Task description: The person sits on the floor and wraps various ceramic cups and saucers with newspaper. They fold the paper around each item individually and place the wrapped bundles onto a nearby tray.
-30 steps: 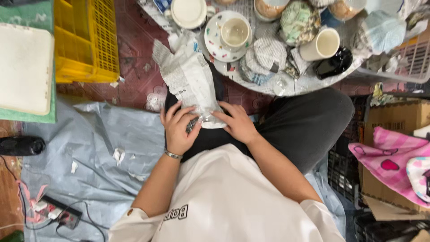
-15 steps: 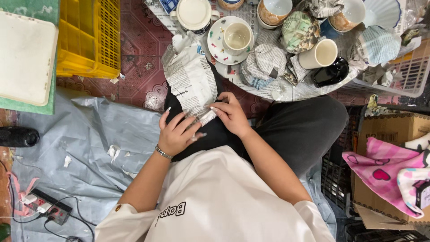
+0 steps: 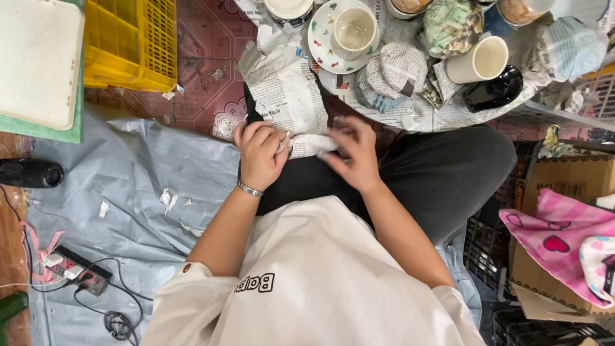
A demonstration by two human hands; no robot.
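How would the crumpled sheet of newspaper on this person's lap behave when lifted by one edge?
The crumpled newspaper sheet would probably droop, since it already lies creased over the lap. It likely feels light. Held by the left hand and right hand, it might tear if tugged.

yellow crate [image 3: 131, 45], black-and-white newspaper [image 3: 288, 96], pink heart-patterned cloth [image 3: 564, 240], white saucer with coloured specks [image 3: 320, 45]

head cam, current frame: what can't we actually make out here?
- Whatever sits inside the newspaper bundle on the lap: head view, paper and both hands cover it.
- Right hand: motion-blurred, finger contact with the paper unclear.
- Left hand: fingers curl over the paper edge, grip underneath hidden.
- Items along the top, beyond the cup and saucer: cut off by the frame edge.
- Yellow crate: contents cropped.
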